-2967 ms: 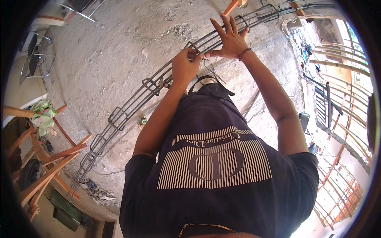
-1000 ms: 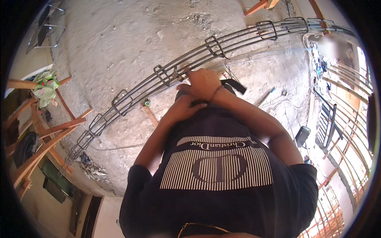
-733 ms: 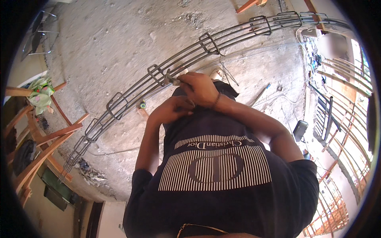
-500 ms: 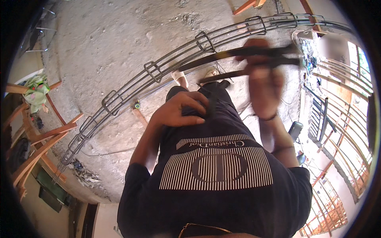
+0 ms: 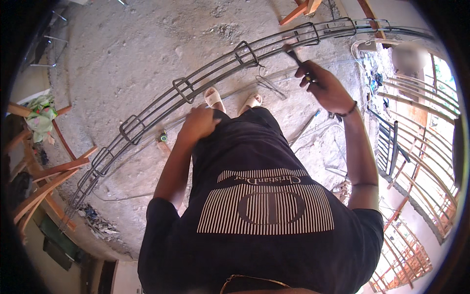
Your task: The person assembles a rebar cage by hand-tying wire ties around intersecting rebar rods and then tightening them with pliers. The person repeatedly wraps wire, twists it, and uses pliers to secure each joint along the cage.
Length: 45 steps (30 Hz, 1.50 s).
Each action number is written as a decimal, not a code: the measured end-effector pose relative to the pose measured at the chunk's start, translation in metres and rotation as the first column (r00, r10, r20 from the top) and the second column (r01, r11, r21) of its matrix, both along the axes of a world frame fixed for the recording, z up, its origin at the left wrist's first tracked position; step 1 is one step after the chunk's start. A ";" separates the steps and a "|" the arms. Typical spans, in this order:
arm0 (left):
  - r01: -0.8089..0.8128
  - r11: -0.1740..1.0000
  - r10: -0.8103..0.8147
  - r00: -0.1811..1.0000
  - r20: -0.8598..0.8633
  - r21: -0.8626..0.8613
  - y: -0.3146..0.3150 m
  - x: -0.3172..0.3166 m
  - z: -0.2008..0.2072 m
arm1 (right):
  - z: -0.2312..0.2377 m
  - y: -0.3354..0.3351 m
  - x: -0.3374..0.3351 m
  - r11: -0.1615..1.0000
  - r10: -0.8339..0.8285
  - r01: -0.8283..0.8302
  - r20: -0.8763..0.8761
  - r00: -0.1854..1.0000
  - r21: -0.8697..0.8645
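My right hand (image 5: pixel 329 90) is raised at the right, closed around a dark hand tool. It looks like pincers (image 5: pixel 293 53), seen nearly edge-on with the blunt end pointing up and left. Beyond my feet a long rebar cage (image 5: pixel 183 88) curves across the view, its bars joined by rectangular stirrups. The tool's end appears close to the cage; whether they touch I cannot tell. By my left thigh is my left hand (image 5: pixel 199 123), fingers loosely bent and partly hidden, with nothing visible in it. Bent thin wire (image 5: pixel 271 85) lies beside the cage near my feet.
Wooden planks (image 5: pixel 54 171) and a green-white bundle (image 5: pixel 41 115) are at the left. A small green round object (image 5: pixel 162 136) lies on the rough concrete floor (image 5: pixel 147 49). Bamboo poles (image 5: pixel 421 103) line the right, where a person with a blurred head (image 5: pixel 410 58) appears.
My right hand has turned the tool from lying sideways to pointing up and left. My left hand has moved left from my lap to beside my thigh.
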<state>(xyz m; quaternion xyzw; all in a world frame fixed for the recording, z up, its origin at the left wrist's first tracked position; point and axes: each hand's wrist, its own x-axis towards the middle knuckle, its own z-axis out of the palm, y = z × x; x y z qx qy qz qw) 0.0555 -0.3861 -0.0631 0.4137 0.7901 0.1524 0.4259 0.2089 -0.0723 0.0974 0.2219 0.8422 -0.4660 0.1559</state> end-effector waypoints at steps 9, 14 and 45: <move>-0.422 0.709 0.328 0.906 0.266 0.565 0.089 0.006 0.024 | -0.026 0.001 -0.034 0.756 0.411 -0.547 0.390 0.824 0.360; -0.276 0.825 0.335 0.942 -0.034 0.493 0.116 -0.026 0.035 | -0.024 -0.007 -0.047 0.746 0.415 -0.587 0.471 0.778 0.313; -0.298 0.954 0.243 0.739 0.628 -0.017 0.158 -0.055 -0.005 | -0.028 -0.056 -0.041 0.393 0.325 -0.647 0.559 0.763 0.654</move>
